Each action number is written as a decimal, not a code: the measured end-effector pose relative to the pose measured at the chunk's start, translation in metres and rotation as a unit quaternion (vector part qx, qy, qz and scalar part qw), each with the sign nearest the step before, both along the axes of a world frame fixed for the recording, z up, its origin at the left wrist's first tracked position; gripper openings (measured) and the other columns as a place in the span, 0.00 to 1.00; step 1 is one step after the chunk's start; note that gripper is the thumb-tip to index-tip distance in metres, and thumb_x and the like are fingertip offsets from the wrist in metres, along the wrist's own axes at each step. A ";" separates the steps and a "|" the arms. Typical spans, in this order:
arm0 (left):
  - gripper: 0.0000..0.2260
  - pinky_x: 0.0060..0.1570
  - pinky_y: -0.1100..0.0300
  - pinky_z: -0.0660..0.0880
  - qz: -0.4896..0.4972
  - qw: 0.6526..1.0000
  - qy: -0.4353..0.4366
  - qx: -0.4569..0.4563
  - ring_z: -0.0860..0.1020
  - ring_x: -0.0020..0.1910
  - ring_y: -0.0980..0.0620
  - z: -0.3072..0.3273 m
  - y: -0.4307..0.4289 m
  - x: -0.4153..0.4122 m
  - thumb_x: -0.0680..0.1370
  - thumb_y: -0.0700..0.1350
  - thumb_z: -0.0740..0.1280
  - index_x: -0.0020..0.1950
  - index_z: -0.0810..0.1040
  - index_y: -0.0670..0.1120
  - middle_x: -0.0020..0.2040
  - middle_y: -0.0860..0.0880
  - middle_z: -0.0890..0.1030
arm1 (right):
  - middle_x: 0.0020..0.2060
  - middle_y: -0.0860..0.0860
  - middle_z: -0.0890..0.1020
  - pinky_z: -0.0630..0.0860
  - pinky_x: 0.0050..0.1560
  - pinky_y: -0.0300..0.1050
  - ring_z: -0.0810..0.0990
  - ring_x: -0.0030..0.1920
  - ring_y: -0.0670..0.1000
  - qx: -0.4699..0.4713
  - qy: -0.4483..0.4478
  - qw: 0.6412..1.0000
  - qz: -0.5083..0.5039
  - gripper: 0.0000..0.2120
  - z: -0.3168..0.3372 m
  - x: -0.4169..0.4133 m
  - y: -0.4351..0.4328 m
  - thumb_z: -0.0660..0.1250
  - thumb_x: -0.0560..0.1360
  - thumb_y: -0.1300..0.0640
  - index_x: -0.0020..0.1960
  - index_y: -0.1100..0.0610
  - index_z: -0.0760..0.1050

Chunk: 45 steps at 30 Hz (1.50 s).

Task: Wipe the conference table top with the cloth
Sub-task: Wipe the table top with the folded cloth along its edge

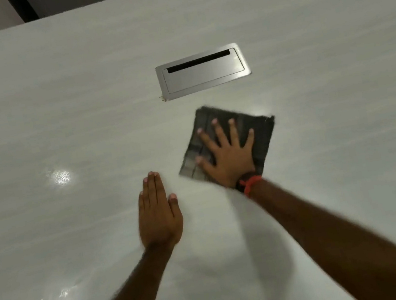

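Nearest, the left hand (159, 213) lies flat on the glossy white conference table top (58, 119), fingers straight and pressed together. Just beyond, the right hand (228, 156), a red cord at its wrist, presses spread fingers onto the dark grey folded square cloth (260, 127). The cloth looks soft, light, apt to bunch; a flat palm at its centre probably steers it best. Farther off sits a brushed-metal cable hatch (203, 73).

I am viewing through a single wide-angle camera worn on the head, and it is facing forward and steeply down, sitting close above the counter (59, 124). The left hand (159, 214) and right hand (229, 163) are showing mid-frame, and the counter's far edge is slanting across the top.
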<state>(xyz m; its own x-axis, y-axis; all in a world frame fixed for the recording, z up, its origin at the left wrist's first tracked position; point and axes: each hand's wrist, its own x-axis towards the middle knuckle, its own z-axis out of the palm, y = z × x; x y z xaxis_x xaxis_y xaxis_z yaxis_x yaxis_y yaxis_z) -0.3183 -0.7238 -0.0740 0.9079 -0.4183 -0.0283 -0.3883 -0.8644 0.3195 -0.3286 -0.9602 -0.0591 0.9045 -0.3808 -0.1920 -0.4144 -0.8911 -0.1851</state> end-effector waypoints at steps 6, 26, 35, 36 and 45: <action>0.28 0.78 0.50 0.54 -0.007 1.000 0.001 0.003 0.51 0.81 0.49 -0.001 0.002 0.001 0.83 0.52 0.47 0.81 0.51 0.41 0.81 0.45 0.54 | 0.83 0.47 0.45 0.39 0.72 0.78 0.41 0.82 0.60 -0.012 0.011 0.991 -0.135 0.37 0.003 -0.121 0.001 0.43 0.75 0.24 0.81 0.35 0.43; 0.27 0.77 0.46 0.58 -0.021 1.000 -0.007 -0.011 0.58 0.79 0.42 -0.002 0.004 0.001 0.83 0.50 0.50 0.79 0.56 0.38 0.79 0.39 0.60 | 0.83 0.48 0.45 0.40 0.72 0.79 0.40 0.81 0.62 0.019 0.014 0.997 -0.073 0.37 0.007 -0.187 0.080 0.50 0.78 0.28 0.82 0.37 0.43; 0.27 0.78 0.53 0.51 -0.098 0.994 0.030 -0.030 0.59 0.79 0.45 0.006 0.019 -0.092 0.83 0.51 0.49 0.79 0.57 0.38 0.79 0.42 0.59 | 0.83 0.50 0.46 0.43 0.72 0.80 0.42 0.82 0.62 0.004 0.036 0.959 -0.282 0.37 0.007 -0.252 0.008 0.45 0.77 0.27 0.81 0.37 0.41; 0.27 0.78 0.57 0.47 -0.098 0.994 0.036 -0.033 0.58 0.79 0.46 0.006 0.021 -0.109 0.83 0.51 0.49 0.80 0.56 0.39 0.80 0.43 0.58 | 0.83 0.51 0.48 0.43 0.71 0.81 0.43 0.81 0.63 0.008 0.028 0.956 -0.291 0.37 0.007 -0.242 0.020 0.46 0.77 0.28 0.82 0.38 0.43; 0.29 0.76 0.63 0.41 -0.026 0.996 0.084 -0.008 0.56 0.79 0.47 0.017 -0.001 -0.208 0.83 0.53 0.48 0.80 0.54 0.40 0.80 0.44 0.55 | 0.82 0.44 0.42 0.40 0.71 0.80 0.37 0.82 0.58 0.004 0.045 0.999 0.004 0.36 0.012 -0.304 -0.047 0.47 0.76 0.26 0.80 0.32 0.39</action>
<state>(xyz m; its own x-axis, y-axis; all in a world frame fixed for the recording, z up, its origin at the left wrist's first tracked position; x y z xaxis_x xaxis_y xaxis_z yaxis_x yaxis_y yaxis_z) -0.5264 -0.7244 -0.0569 0.8681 -0.4662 -0.1708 -0.3722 -0.8387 0.3976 -0.6325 -1.0072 -0.0475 0.8865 -0.3722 -0.2750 -0.4228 -0.8930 -0.1543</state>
